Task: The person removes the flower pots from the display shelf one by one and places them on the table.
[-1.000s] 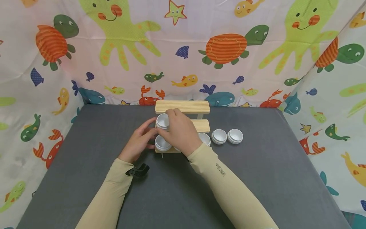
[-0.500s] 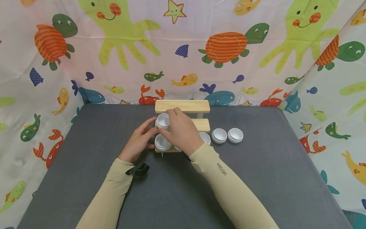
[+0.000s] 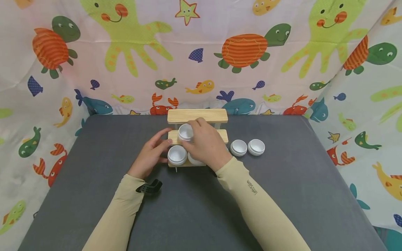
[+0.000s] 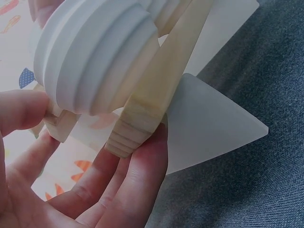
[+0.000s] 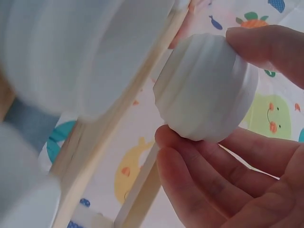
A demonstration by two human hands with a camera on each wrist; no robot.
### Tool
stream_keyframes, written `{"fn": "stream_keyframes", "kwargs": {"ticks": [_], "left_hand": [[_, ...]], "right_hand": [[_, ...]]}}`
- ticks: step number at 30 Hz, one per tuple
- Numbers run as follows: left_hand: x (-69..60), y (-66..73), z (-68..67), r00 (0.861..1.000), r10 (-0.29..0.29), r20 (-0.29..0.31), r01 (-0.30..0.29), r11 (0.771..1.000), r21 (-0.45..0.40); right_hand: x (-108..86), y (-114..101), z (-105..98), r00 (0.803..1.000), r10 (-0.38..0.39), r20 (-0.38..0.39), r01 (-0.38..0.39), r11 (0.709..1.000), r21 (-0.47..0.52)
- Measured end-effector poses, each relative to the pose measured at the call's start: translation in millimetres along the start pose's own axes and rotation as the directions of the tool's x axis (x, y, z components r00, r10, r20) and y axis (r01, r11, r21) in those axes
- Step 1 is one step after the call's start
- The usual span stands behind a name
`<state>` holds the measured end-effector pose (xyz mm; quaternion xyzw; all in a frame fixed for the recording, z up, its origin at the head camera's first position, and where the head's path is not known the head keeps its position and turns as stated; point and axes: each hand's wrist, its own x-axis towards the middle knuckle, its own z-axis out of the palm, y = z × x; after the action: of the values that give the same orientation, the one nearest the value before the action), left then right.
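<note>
While right hand [image 3: 207,143] pinches white cup [image 3: 185,132], fingers part-spread, the cup lies at its ten o'clock | mouth up, over middle shelf [image 3: 173,137] | left hand [image 3: 149,156], at cup's eight o'clock, curls fingers on stand [image 3: 197,115]

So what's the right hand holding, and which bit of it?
The right hand holds a white ribbed cup by its outer side, with the thumb and fingers on opposite sides.
</note>
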<state>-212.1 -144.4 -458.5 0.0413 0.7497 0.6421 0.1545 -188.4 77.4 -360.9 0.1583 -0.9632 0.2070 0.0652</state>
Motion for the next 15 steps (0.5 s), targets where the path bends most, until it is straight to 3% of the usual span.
{"fn": "stream_keyframes", "kwargs": {"ticks": [9, 15], "left_hand": [[0.0, 2.6, 2.8, 1.000, -0.003, -0.018, 0.004, 1.000, 0.011], [0.6, 0.8, 1.7, 1.000, -0.010, -0.025, 0.010, 1.000, 0.024]], "right_hand": [[-16.0, 30, -15, 0.997, 0.026, -0.070, -0.025, 1.000, 0.014], [-24.4, 53, -30, 0.994, 0.076, -0.075, -0.074, 0.997, 0.036]]}}
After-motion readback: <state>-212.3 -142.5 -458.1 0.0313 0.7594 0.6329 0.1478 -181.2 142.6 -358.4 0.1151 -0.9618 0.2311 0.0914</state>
